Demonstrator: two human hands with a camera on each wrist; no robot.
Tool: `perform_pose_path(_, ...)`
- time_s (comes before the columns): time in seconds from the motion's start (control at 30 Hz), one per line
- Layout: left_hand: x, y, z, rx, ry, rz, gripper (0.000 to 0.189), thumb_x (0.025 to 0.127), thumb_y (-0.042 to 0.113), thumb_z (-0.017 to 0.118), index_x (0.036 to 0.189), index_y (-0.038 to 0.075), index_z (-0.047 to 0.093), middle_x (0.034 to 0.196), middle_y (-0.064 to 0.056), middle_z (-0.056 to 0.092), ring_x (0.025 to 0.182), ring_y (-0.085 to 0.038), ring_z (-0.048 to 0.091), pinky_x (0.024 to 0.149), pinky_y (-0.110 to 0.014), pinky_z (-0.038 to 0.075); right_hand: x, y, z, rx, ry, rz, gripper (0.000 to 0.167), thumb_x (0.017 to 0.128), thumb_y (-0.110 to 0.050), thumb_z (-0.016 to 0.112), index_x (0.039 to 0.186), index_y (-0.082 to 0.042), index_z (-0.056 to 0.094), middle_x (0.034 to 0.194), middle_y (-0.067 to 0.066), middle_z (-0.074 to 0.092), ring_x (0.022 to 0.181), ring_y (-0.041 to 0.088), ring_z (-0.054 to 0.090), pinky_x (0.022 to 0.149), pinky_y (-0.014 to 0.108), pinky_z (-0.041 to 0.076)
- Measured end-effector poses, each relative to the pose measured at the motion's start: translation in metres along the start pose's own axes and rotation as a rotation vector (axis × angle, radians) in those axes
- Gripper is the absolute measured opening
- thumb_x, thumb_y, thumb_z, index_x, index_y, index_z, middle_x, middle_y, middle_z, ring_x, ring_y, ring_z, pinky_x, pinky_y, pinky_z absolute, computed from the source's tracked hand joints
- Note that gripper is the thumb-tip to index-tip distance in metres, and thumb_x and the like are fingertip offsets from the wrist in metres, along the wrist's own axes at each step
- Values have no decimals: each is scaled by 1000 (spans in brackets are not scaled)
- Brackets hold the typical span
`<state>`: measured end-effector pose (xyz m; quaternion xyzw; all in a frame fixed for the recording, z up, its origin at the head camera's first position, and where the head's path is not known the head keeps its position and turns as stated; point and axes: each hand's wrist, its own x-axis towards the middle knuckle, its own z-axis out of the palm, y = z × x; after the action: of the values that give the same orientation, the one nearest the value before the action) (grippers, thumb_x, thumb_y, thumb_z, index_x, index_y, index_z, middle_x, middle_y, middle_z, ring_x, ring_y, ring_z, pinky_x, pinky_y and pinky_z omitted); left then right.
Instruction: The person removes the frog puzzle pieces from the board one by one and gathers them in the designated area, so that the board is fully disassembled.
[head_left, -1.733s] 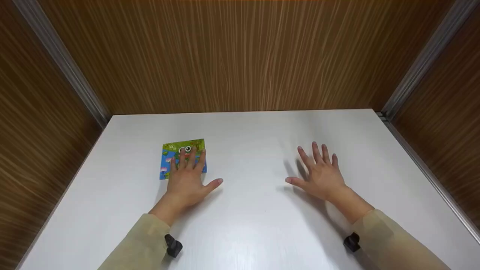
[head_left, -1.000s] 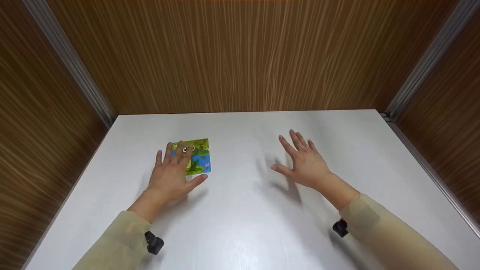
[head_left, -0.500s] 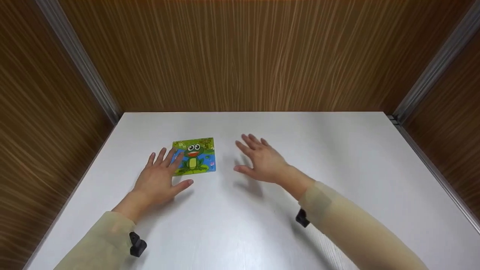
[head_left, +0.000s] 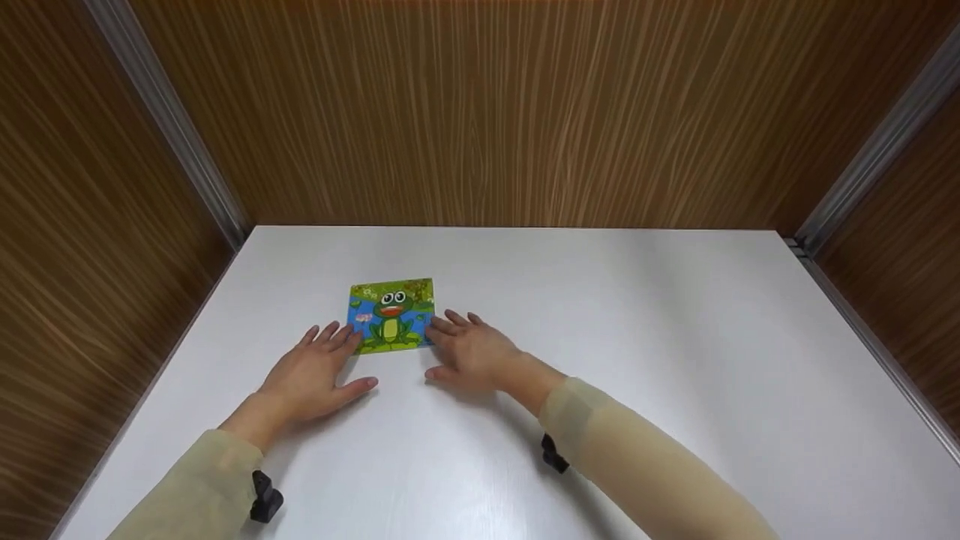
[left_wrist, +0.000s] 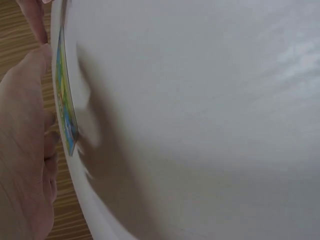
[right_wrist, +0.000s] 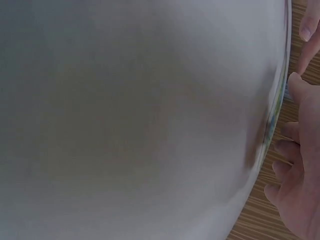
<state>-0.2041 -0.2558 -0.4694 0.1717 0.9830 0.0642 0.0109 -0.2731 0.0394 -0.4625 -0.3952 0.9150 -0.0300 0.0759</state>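
Observation:
A square picture puzzle or card with a cartoon frog (head_left: 391, 311) lies flat on the white table; in the head view I cannot tell which of the two it is. My left hand (head_left: 306, 379) is at its lower left corner, fingers extended, the index fingertip over the edge. My right hand (head_left: 474, 354) is at its lower right side with fingertips over that edge and the thumb spread below. Whether the fingertips touch it is unclear. In the left wrist view the frog picture (left_wrist: 65, 95) appears edge-on and thin beside the hand.
The white table (head_left: 637, 337) reaches back to a brown wood-grain panel (head_left: 487, 112). Similar side panels with metal posts (head_left: 169, 120) flank it. Small black devices (head_left: 265, 496) are worn at both sleeve cuffs.
My right hand has travelled left and down to the picture's right side. My left hand has drawn back left off the picture to its lower left corner, uncovering the frog.

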Motion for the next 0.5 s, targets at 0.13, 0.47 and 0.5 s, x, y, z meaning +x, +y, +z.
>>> perform_pose_path(0.13,-2,0,3,-23,-40,-3,92,101,69,53,158,-3,46,164,-22,42,155,-43,33,127,-57,23,0,-2,4,-7,-36,2,78,108,-62,45,168,-14,32,173,3,30,161,25,21,129,48,21)
perform_pose_path(0.47,-1,1,4,-52,-50,6,92,102,67,53,158,-5,44,164,-24,41,153,-44,37,124,-59,28,-1,-6,3,13,-82,26,77,110,-62,40,170,-14,27,175,2,24,161,22,20,129,44,20)
perform_pose_path(0.5,-1,1,4,-48,-50,6,92,102,67,53,158,-5,44,164,-24,41,153,-44,37,124,-58,28,-1,-6,3,18,-81,25,77,110,-61,41,169,-14,27,175,2,24,161,22,21,129,43,20)
